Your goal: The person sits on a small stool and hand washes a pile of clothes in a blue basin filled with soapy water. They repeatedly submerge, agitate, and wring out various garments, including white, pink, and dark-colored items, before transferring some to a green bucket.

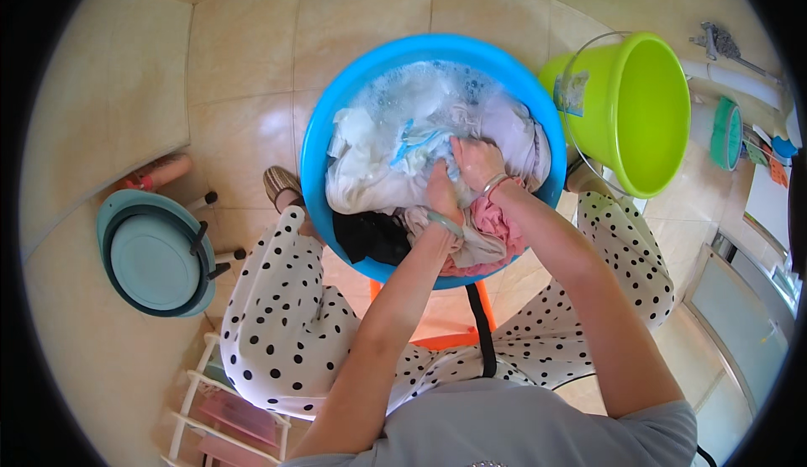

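Between my knees stands a round blue basin (pixel 315 143) with soapy water (pixel 424 80) and soaked laundry. My right hand (pixel 477 163) is closed with its knuckles up, gripping a wet white garment with light-blue parts (pixel 416 143). Close beside it, my left hand (pixel 444 191) is bunched on the same garment, its fingertips partly hidden in the folds. White cloth (pixel 366 185) fills the left of the basin and pale lilac cloth (pixel 513 135) the right. Nearest me lie a black cloth (pixel 370 236), a beige cloth (pixel 477 244) and a pink cloth (pixel 500 219).
A lime-green bucket (pixel 588 89) with a wire handle leans at the basin's right. At the left are a grey-green folding basin (pixel 155 261) and a pinkish bottle (pixel 168 171). A white rack (pixel 195 374) stands low left. Part of an orange stool (pixel 445 341) shows below the basin.
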{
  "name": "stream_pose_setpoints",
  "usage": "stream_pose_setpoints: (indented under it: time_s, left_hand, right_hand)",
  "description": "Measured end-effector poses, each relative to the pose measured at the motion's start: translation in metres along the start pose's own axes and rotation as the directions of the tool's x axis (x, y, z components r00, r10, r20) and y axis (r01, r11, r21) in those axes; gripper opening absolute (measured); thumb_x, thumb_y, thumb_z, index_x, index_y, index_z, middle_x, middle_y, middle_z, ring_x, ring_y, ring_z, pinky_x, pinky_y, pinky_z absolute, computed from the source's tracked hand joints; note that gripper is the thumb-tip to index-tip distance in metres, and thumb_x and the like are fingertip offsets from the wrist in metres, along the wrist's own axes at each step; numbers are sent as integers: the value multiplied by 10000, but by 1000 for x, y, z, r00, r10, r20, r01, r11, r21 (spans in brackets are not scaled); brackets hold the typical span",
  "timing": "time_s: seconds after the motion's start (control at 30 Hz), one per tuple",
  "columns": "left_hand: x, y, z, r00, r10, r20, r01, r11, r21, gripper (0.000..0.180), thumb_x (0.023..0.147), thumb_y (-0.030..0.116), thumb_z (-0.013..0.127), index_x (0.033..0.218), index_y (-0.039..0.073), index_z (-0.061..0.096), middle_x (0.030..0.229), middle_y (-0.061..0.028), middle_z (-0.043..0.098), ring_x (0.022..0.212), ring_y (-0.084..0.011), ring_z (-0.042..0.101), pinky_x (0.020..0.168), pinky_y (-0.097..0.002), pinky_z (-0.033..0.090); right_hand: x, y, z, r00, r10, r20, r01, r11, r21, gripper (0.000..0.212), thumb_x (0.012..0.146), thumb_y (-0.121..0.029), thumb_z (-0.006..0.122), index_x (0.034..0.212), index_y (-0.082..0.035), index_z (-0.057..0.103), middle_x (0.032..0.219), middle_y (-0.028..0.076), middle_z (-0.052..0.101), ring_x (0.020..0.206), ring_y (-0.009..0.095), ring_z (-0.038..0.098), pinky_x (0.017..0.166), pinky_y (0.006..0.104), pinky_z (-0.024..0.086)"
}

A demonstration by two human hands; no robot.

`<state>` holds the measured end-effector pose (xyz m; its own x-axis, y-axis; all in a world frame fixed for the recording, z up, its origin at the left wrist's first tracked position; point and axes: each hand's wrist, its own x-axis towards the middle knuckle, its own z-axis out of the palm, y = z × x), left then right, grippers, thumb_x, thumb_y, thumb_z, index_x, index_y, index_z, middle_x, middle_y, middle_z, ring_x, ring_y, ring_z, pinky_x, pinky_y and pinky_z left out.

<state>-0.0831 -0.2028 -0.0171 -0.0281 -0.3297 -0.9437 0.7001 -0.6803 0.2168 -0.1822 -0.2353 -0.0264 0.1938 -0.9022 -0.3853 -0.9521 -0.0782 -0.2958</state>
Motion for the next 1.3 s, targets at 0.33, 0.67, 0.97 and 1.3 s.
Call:
stream_pose_setpoints:
  time_s: [0.33,0.67,0.97,1.3]
  left_hand:
    - [28,4,-45,887,246,391,-436,727,531,284,947,255,419,1115,57,531,999,-63,584,905,-159,544,800,-322,458]
    - [34,-5,-25,994,-87,62,89,996,-28,401,909,363,477,1173,67,540,1074,-66,608,991,-211,601,838,-348,493]
    - [1,0,-9,993,-24,120,53,969,-243,282,940,307,488,990,42,569,948,-19,573,841,-143,546,741,-302,462]
    - [14,73,36,771,508,385,-597,786,158,459,901,189,609,1330,98,473,1191,-41,530,968,-98,520,796,-224,424]
  right_hand:
    - [-67,-88,-39,942,-219,-255,281,930,236,182,869,-199,514,819,-27,548,777,124,629,576,241,623,485,391,501]
    - [6,-22,3,991,78,-106,-68,993,95,232,914,-244,456,839,-50,559,705,151,617,605,340,624,527,439,509]
    - [-22,-33,-22,940,-292,-179,318,937,142,130,837,-152,514,858,-37,571,692,147,602,574,309,611,497,403,487]
    - [73,-1,-29,830,243,-503,56,860,507,187,875,-200,592,968,-48,532,945,220,538,804,410,565,706,482,459]
